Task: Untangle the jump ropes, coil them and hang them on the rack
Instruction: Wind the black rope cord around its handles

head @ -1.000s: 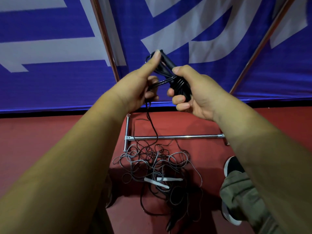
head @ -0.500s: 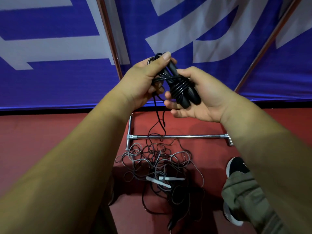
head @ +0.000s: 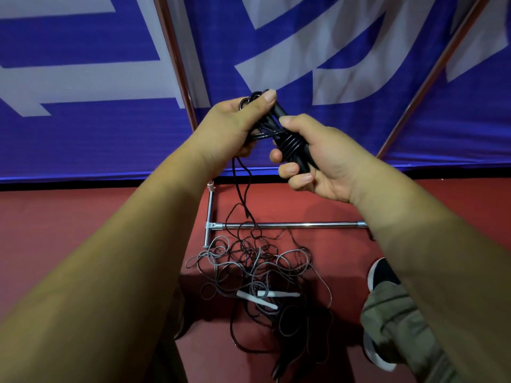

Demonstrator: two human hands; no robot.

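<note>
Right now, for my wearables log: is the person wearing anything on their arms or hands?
No. The left forearm and right forearm are bare, with no sleeve in view. The left hand and right hand show no gloves, rings, watch or wristband. The visible nails are short and unpainted.

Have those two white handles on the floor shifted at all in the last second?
No. The white handles lie where they were, just as far on the near side of the rack's chrome bar.
</note>
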